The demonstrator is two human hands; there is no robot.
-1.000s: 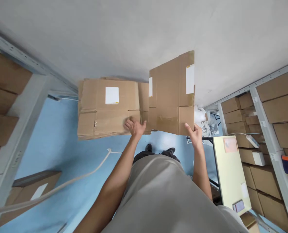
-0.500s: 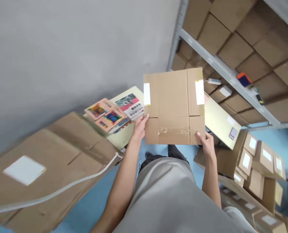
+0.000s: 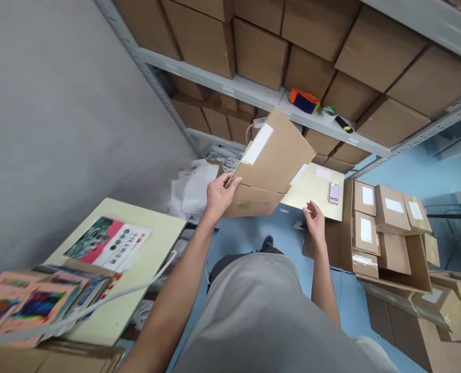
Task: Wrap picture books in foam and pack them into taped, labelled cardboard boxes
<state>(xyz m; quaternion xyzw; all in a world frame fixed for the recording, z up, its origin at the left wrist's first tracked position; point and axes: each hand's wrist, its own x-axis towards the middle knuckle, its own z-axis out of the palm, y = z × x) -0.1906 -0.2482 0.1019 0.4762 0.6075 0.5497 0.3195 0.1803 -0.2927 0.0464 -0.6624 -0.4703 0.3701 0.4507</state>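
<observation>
My left hand [image 3: 223, 196] grips the left edge of a flattened cardboard box [image 3: 279, 155], thumb on the near face. The box tilts in front of me, with a white label on its left edge and clear tape across the lower panel. Apart from the box, to its right, my right hand [image 3: 314, 219] hangs in the air with its fingers loosely curled and parted, holding nothing. Just beyond that hand is a pale table [image 3: 312, 191], partly covered by the box. On it lies a small pinkish rectangular item [image 3: 333, 192] whose kind I cannot make out.
Boxes fill a metal shelf [image 3: 254, 93] ahead, where tape rolls [image 3: 328, 111] and a black-yellow tool [image 3: 343, 124] lie. An open carton [image 3: 419, 259] of labelled small boxes stands right. Left, a second table [image 3: 137, 280] bears printed sheets, with a white cable [image 3: 137, 286] crossing it.
The view has swung right toward the shelf and pale table. My right hand has let go of the flattened box, which has turned and tilted in my left hand.
</observation>
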